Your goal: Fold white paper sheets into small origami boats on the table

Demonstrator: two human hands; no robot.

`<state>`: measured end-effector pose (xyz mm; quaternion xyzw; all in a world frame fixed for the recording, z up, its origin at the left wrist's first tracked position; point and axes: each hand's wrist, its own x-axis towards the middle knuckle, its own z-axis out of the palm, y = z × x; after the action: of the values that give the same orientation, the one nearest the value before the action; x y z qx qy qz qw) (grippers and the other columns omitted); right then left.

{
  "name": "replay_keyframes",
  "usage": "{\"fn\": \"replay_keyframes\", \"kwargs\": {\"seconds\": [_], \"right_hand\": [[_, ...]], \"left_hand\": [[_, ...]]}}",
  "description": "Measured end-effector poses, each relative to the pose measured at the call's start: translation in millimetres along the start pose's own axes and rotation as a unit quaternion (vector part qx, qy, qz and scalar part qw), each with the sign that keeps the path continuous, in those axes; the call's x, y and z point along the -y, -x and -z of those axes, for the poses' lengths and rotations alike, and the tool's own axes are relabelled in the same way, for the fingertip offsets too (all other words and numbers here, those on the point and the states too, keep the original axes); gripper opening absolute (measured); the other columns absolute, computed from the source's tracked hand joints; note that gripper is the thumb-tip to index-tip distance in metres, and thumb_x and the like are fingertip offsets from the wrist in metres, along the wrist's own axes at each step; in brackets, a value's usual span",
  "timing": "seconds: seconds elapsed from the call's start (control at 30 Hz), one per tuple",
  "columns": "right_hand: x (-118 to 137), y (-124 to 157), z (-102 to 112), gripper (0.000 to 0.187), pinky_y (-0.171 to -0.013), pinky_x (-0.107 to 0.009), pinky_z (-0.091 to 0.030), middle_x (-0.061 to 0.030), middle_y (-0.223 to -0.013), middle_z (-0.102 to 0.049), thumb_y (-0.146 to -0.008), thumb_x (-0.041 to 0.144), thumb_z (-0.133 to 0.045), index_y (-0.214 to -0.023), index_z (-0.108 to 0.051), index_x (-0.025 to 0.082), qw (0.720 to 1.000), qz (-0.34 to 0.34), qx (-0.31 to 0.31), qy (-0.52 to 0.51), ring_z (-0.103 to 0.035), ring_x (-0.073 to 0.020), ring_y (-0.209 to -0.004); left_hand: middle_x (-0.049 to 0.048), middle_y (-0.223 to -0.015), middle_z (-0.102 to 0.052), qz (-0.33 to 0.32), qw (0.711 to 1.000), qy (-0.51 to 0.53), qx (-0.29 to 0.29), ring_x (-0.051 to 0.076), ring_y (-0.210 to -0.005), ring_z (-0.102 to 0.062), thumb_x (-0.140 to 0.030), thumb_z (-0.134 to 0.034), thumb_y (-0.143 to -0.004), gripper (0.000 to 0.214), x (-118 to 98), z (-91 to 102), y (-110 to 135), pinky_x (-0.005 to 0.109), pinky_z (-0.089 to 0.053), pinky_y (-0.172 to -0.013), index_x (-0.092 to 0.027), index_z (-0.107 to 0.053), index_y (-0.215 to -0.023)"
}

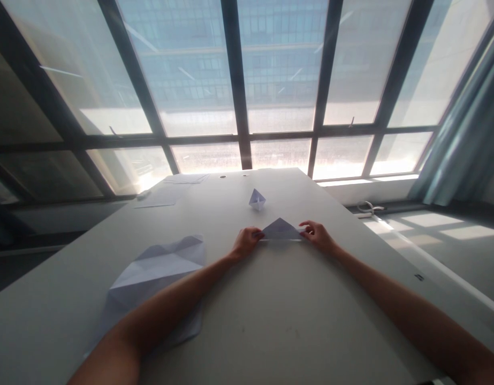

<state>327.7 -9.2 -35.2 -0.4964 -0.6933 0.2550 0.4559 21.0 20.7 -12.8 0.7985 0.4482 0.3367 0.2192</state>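
The paper (281, 230) sits below and right of frame centre; the left hand (247, 242) pinches its left corner, the right hand (317, 236) its right. Likely light and easily creased — hold by the end corners.

A white counter (247, 310) carries a large creased sheet (158, 266) at left, a small folded paper shape (257, 200) toward the far middle and flat papers (156, 199) at far left. Whether the paper triangle (281, 230) just nearer touches it is unclear.

The head camera looks forward and down across the table (271, 310) toward windows (281, 69).
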Motion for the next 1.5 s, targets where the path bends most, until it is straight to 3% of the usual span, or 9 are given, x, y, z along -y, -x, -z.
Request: {"fn": "replay_keyframes", "kwargs": {"seconds": [0.17,0.4,0.6,0.93,1.27,1.4,1.5], "right_hand": [[0.6,-0.6,0.4,0.038,-0.065,-0.030,-0.048,-0.0026,-0.071,-0.066,-0.075,0.041,-0.067,-0.103,-0.066,0.016,1.000,-0.002,-0.018,0.011,-0.060,-0.0184,-0.066],[1.8,-0.6,1.3,0.040,-0.060,-0.029,-0.046,0.0018,-0.061,-0.060,-0.077,0.042,-0.063,-0.105,-0.065,0.014,0.999,-0.011,-0.026,-0.016,-0.056,-0.0163,-0.058],[1.4,-1.2,0.2,0.033,-0.065,-0.034,-0.050,-0.0091,-0.080,-0.074,-0.077,0.047,-0.066,-0.085,-0.074,0.016,1.000,-0.004,0.000,0.013,-0.064,-0.0219,-0.069],[6.4,2.1,-1.2,0.032,-0.066,-0.033,-0.049,-0.0086,-0.082,-0.076,-0.080,0.046,-0.062,-0.083,-0.076,0.018,0.999,0.010,0.005,0.031,-0.065,-0.0228,-0.071],[9.1,3.3,-4.1,0.029,-0.066,-0.032,-0.046,-0.0066,-0.077,-0.073,-0.082,0.042,-0.060,-0.081,-0.073,0.016,0.998,0.023,0.014,0.050,-0.062,-0.0217,-0.070],[11.3,3.0,-4.2,0.029,-0.065,-0.031,-0.045,-0.0058,-0.074,-0.072,-0.082,0.041,-0.059,-0.080,-0.073,0.016,0.998,0.017,0.012,0.058,-0.062,-0.0213,-0.069],[9.9,2.1,-4.6,0.029,-0.068,-0.031,-0.046,-0.0069,-0.078,-0.073,-0.081,0.040,-0.059,-0.080,-0.074,0.015,0.998,0.017,0.006,0.053,-0.063,-0.0222,-0.072]], "left_hand": [[0.0083,-0.090,-0.075,-0.002,1.000,-0.003,-0.006,0.023,-0.085,-0.067,-0.032,-0.064,-0.085,0.021,1.3,0.1,-0.6,0.031,-0.049,-0.081,-0.017,-0.079,-0.087],[0.0073,-0.090,-0.077,0.017,0.999,0.035,0.004,0.024,-0.085,-0.070,-0.033,-0.068,-0.082,0.022,4.3,0.0,-2.2,0.030,-0.050,-0.080,-0.016,-0.078,-0.092],[0.0084,-0.091,-0.077,0.028,0.999,0.039,-0.002,0.025,-0.087,-0.069,-0.035,-0.068,-0.081,0.023,9.7,-4.1,-3.8,0.033,-0.051,-0.082,-0.016,-0.078,-0.090],[0.0076,-0.089,-0.076,-0.005,0.999,0.036,-0.002,0.021,-0.083,-0.069,-0.036,-0.065,-0.087,0.023,12.4,-4.8,-4.1,0.029,-0.050,-0.078,-0.016,-0.078,-0.090],[0.0060,-0.081,-0.074,-0.029,0.997,0.058,0.052,0.020,-0.078,-0.065,-0.043,-0.058,-0.089,0.035,4.8,-3.9,-2.3,0.027,-0.047,-0.073,-0.014,-0.076,-0.084],[0.0063,-0.084,-0.074,-0.016,0.994,0.082,0.067,0.020,-0.079,-0.064,-0.043,-0.058,-0.088,0.035,2.6,-3.8,-2.6,0.028,-0.047,-0.072,-0.013,-0.075,-0.090],[0.0042,-0.077,-0.070,-0.009,0.993,0.102,0.053,0.017,-0.071,-0.060,-0.039,-0.058,-0.087,0.036,1.5,-4.3,-2.3,0.026,-0.045,-0.069,-0.012,-0.072,-0.107]]}}
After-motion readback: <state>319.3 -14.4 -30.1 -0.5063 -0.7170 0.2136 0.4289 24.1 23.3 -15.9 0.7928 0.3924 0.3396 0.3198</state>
